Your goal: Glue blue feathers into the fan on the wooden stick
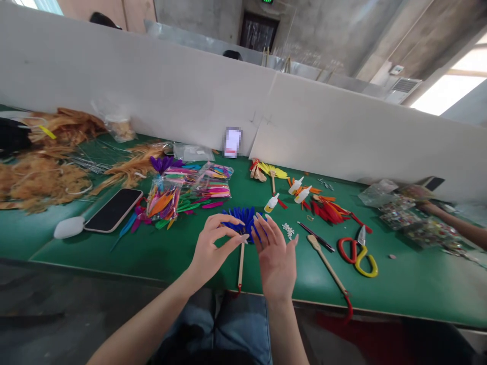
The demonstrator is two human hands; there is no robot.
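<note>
A fan of blue feathers (247,217) on a wooden stick handle (241,266) lies on the table in front of me, a red cord at the handle's lower end. Over its left side is my left hand (213,246), thumb and fingertips drawn together in a pinch; whatever is between them is too small to make out. My right hand (277,263) is held palm up at the right of the feathers, fingers spread, nothing visible in it. Both hands partly hide the feathers. Small white beads (288,231) lie in a pile just right of my right hand.
Scissors (358,253), a pen (315,236) and another wooden stick (327,263) lie right. Glue bottles (271,203), red feathers (330,209) and a yellow feather fan (273,170) sit beyond. Bagged feathers (163,197) and a phone (113,210) are left. Another person's arm (456,223) reaches in.
</note>
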